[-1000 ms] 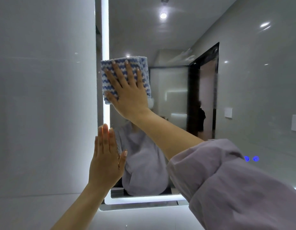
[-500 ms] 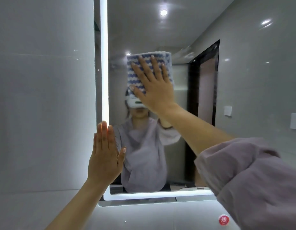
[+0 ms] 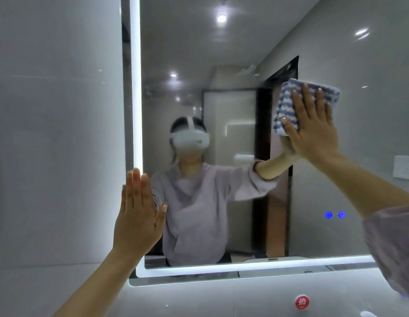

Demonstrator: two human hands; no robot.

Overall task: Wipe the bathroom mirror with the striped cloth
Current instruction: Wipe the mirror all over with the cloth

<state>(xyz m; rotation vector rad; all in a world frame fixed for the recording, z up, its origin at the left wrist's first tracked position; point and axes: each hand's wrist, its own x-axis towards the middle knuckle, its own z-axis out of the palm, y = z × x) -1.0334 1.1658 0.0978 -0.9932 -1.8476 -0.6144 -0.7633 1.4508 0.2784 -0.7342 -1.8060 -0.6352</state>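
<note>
The bathroom mirror [image 3: 233, 53] fills the wall ahead, with a lit strip along its left and bottom edges. A folded blue-and-white striped cloth [image 3: 288, 106] lies flat against the glass at the right of centre. My right hand [image 3: 313, 126] presses it there with straight, spread fingers. My left hand [image 3: 138, 213] rests flat, fingers straight and together, on the mirror's lower left edge. The mirror shows a reflected person in a pale purple top.
A grey tiled wall [image 3: 54, 133] stands left of the mirror. Two small blue lit buttons [image 3: 335, 215] glow on the glass at lower right. Below the mirror sits a red round label [image 3: 302, 302]. A white wall switch [image 3: 404, 167] is at the far right.
My right hand has slid the cloth rightward and slightly down across the glass, from near the left lit strip to right of centre. The left hand has stayed on the mirror's edge.
</note>
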